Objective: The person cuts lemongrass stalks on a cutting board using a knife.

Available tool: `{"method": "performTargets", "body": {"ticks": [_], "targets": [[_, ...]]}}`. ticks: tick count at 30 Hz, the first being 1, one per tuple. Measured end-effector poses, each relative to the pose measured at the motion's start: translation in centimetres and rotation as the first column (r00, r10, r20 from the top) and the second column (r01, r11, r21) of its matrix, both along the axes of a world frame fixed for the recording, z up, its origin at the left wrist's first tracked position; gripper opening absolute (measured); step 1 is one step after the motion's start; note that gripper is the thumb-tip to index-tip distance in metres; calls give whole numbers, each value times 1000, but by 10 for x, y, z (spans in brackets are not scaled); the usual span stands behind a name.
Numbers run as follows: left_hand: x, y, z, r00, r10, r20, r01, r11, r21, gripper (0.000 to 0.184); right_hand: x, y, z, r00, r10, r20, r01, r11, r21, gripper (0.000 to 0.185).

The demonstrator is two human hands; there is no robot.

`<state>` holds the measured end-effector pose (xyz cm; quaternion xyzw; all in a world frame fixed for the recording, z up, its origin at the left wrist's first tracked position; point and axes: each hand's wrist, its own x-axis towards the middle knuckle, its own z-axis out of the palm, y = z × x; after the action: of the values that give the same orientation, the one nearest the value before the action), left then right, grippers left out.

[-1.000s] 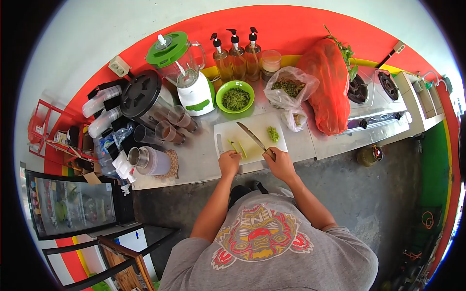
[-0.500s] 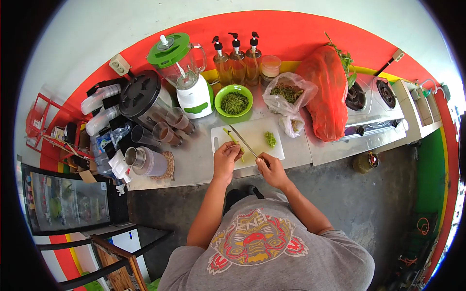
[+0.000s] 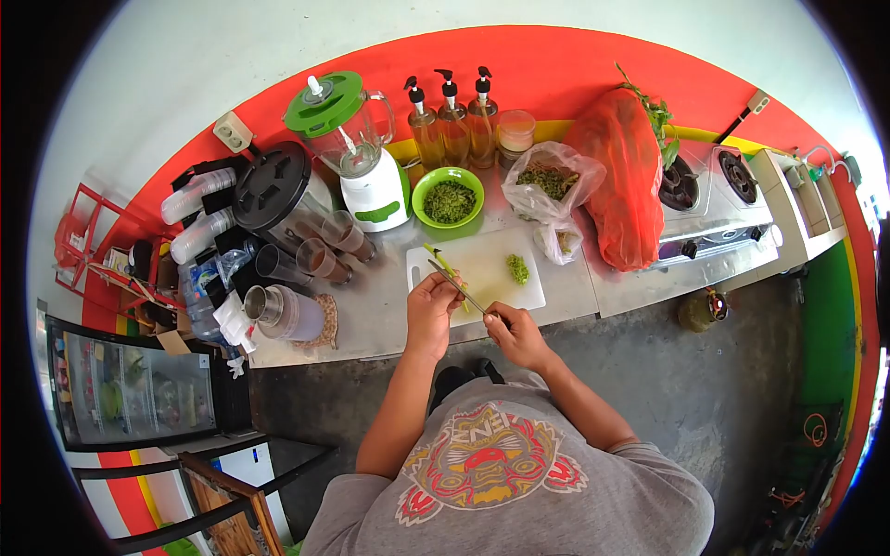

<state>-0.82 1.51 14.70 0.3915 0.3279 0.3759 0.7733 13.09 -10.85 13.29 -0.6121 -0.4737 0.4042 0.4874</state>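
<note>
Knife (image 3: 473,301) has swung to the stem (image 3: 437,255), tip toward ten o'clock; left hand (image 3: 430,310) pinches the stem, right hand (image 3: 517,334) grips the knife. Likely trimming; cutting needs a steady pinch.

The chopping board (image 3: 491,248) was plain white, the stalk (image 3: 440,260) above it pale green, the knife blade (image 3: 474,302) silver-grey. From the board, a lime-green bowl (image 3: 420,197) stood at eleven o'clock, a white-and-green blender (image 3: 373,188) at half past ten, a red bag (image 3: 619,185) at two. At six, a grey T-shirt (image 3: 630,505) bore a red, mustard and white tiger-face print (image 3: 491,463).
</note>
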Motion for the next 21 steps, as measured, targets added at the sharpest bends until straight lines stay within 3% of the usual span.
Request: {"method": "performTargets", "body": {"ticks": [10, 16, 19, 21], "targets": [[0, -14, 3, 998, -59, -24, 58, 998, -35, 16, -6, -3, -1, 993, -40, -111, 38, 999, -14, 30], [-6, -9, 9, 985, -146, 95, 151, 987, -51, 13, -7, -3, 4, 993, -47, -105, 46, 999, -7, 30], [-7, -5, 16, 986, -145, 77, 148, 988, -35, 16, -7, -2, 3, 993, -41, -109, 42, 999, 8, 30], [-6, -3, 15, 993, -103, -51, 108, 988, 109, 18, -7, -2, 2, 992, -47, -114, 47, 999, 2, 30]]}}
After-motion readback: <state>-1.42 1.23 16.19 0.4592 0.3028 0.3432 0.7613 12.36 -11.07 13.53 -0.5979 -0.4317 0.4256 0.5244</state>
